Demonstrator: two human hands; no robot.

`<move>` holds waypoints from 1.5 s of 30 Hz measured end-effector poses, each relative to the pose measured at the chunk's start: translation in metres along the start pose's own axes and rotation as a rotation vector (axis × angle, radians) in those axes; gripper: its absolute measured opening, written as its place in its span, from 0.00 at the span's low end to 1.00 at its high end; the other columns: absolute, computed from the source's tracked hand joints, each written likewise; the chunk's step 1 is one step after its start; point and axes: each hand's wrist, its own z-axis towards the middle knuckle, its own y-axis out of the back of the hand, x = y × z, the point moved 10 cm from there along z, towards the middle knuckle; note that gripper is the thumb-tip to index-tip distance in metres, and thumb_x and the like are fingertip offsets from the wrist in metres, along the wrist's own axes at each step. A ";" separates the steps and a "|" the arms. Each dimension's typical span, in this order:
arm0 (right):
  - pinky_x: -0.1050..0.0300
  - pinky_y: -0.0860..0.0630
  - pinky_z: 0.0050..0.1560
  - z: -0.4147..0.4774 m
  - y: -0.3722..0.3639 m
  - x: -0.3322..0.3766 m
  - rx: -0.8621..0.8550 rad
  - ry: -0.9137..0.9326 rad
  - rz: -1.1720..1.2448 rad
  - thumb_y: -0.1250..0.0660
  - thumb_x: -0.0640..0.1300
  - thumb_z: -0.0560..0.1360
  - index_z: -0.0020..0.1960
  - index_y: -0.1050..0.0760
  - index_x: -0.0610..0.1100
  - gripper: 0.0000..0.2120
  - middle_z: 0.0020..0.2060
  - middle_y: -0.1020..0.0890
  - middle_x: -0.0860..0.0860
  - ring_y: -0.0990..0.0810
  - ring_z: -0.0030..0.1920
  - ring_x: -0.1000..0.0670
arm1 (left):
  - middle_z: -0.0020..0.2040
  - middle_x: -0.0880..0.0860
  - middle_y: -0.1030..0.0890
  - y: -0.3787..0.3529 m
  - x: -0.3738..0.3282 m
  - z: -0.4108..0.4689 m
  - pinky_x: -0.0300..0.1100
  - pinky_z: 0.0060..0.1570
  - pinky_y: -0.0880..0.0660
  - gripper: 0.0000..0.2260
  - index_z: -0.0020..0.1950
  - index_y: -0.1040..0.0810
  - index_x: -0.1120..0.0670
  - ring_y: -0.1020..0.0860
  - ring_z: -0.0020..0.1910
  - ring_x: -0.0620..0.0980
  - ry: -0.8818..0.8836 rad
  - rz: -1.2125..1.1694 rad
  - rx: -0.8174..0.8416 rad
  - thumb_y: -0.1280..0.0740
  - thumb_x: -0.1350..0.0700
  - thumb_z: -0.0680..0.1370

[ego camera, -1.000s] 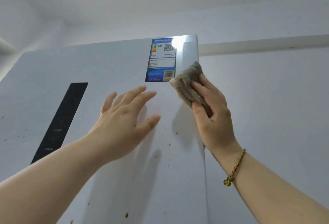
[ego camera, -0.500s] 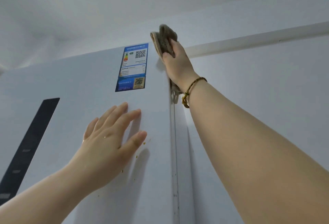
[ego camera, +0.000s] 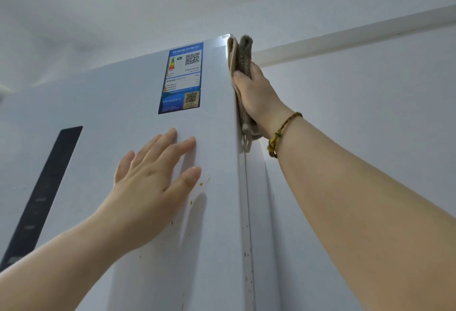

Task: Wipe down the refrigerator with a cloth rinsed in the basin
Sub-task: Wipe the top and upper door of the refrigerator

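Observation:
The white refrigerator fills the left and middle of the head view, seen from below. Its right side panel runs down the middle. My right hand holds a folded grey-brown cloth against the upper right edge of the refrigerator, near the top corner; cloth ends hang below my palm. My left hand lies flat on the door front with fingers spread and straight, below a blue energy label. Small orange-brown specks dot the door near my left thumb and further down.
A black vertical display strip runs down the door at the left. A white wall stands close to the right of the refrigerator, with a white ledge or pipe crossing it near the ceiling. The basin is out of view.
My right hand has carried the cloth from beside the label up to the refrigerator's top right corner, then slightly down along the edge. My left hand stays flat on the door.

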 end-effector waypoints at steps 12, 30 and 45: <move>0.55 0.35 0.69 -0.067 0.007 -0.017 0.013 0.101 0.037 0.42 0.38 0.78 0.70 0.36 0.47 0.20 0.65 0.27 0.50 0.29 0.65 0.53 | 0.62 0.28 0.54 -0.006 0.000 -0.002 0.26 0.60 0.63 0.20 0.51 0.49 0.25 0.58 0.59 0.23 -0.022 -0.008 0.020 0.56 0.32 0.59; 0.56 0.57 0.73 -0.043 -0.049 0.041 0.167 0.408 -1.096 0.48 0.43 0.80 0.73 0.42 0.51 0.22 0.75 0.48 0.53 0.53 0.75 0.50 | 0.59 0.34 0.39 0.027 0.027 0.002 0.26 0.62 0.61 0.26 0.70 0.38 0.43 0.49 0.48 0.17 0.006 -0.140 -0.093 0.53 0.52 0.72; 0.34 0.28 0.54 -0.099 -0.100 0.043 -0.071 0.420 -1.450 0.50 0.43 0.68 0.57 0.24 0.36 0.25 0.58 0.23 0.34 0.23 0.54 0.30 | 0.75 0.41 0.47 0.091 0.176 -0.050 0.38 0.70 0.61 0.23 0.72 0.42 0.43 0.53 0.71 0.37 0.226 -0.232 -0.206 0.49 0.61 0.79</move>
